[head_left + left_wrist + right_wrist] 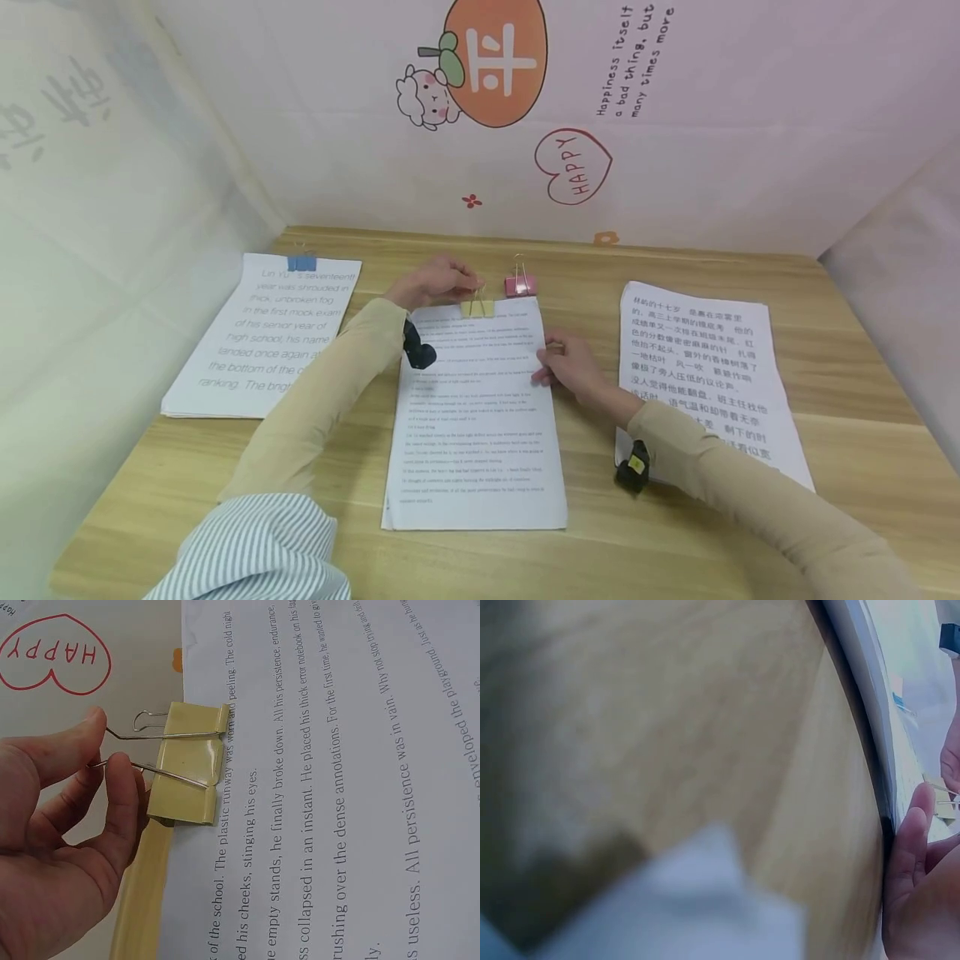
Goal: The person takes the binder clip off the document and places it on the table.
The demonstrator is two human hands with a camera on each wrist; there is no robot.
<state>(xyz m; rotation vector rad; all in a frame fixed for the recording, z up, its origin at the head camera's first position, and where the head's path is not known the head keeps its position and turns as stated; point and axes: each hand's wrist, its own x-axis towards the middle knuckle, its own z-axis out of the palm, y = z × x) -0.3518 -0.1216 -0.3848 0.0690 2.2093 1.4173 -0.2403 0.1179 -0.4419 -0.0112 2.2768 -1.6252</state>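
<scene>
Wooden surface (840, 367) enclosed by white printed walls (750, 167). Three paper stacks lie on it: a left stack (262, 333) already bound at its far edge by a blue clip (302, 262); a right stack (697, 367) with no clip visible; and the middle stack (476, 417), now being bound. The right hand (573, 367) lies on the middle stack's right edge with fingers relaxed, pressing the sheets flat; the right wrist view shows only fingertips beside the paper edge. The left hand (438, 279), at the far edge of the stack, pinches the wire handles of the yellow clip (187, 765) between thumb and forefinger. The clip's body sits over the top edge of the sheets, its mouth apparently held apart by the squeeze. A pink clip (519, 285) stands unused just right of it, on the surface. Judged progress: one stack finished, the second clip seated but not released, the right stack and pink clip remaining.
</scene>
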